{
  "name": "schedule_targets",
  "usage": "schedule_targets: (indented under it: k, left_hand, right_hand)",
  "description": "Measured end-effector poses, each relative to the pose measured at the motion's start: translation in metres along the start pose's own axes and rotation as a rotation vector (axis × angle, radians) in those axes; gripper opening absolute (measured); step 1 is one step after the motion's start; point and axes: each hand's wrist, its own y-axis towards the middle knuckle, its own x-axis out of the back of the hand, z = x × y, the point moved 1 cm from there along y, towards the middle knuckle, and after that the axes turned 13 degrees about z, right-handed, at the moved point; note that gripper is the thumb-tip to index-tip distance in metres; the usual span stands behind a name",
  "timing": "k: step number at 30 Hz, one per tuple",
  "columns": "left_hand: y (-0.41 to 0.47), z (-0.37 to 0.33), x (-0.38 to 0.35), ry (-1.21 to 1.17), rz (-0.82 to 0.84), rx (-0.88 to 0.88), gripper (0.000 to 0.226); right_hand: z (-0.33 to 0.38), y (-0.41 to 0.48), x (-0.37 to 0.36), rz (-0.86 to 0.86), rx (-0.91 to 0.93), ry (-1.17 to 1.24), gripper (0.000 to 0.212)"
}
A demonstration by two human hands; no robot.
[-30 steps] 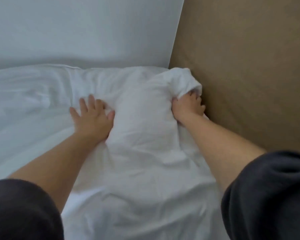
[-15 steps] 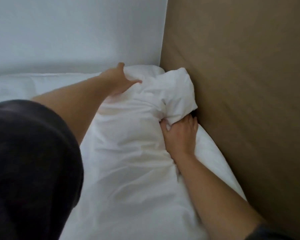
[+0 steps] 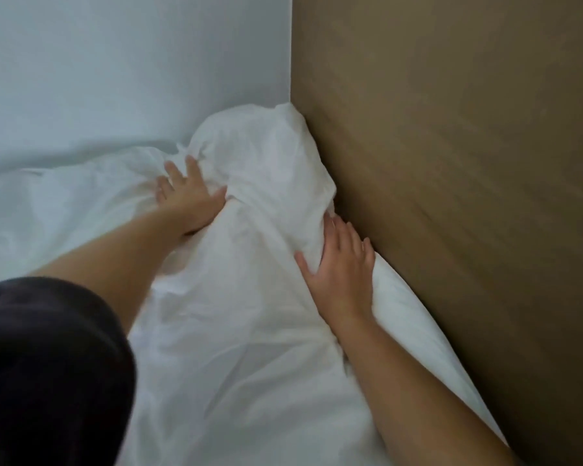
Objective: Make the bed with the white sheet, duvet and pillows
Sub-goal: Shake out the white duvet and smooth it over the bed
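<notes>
Pillow in bed's far right corner, against brown panel — left hand spread, right hand flat, both pressing its sides, likely seating it square.

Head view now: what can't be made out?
- Lump in the corner: pillow or bunched duvet; it is all white and the folds hide which.
- Left hand: its palm side is hidden by its own back.
- Bed, lower left: covered by the dark sleeve.
- Right forearm: cut off by the bottom edge.
</notes>
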Motion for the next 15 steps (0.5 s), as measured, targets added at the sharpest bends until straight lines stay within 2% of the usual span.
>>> schedule_targets:
  k: [3,6,8,10,13,15]
  left_hand:
    - [-0.022,0.01,0.024,0.017,-0.003,-0.059,0.073]
    - [-0.062,0.036,0.023,0.324,-0.077,-0.085,0.074]
    - [-0.092,0.065,0.007,0.475,-0.081,-0.017,0.082]
    - [-0.11,0.086,-0.007,0.417,-0.095,0.085,0.088]
    - [-0.111,0.091,-0.023,0.199,-0.034,0.142,0.092]
    - [-0.096,0.088,-0.023,0.18,-0.002,0.098,0.087]
  right_hand:
    - [-0.001,0.008,-0.005,0.003,-0.024,-0.057,0.076]
    - [0.002,0.007,0.003,0.046,-0.065,-0.075,0.081]
    - [0.008,0.01,0.019,0.172,-0.12,-0.038,0.086]
    - [0.019,0.027,0.04,0.283,-0.185,0.109,0.09]
    - [0.044,0.069,0.057,0.395,-0.232,0.388,0.083]
    - [0.056,0.092,0.058,0.505,-0.218,0.312,0.07]
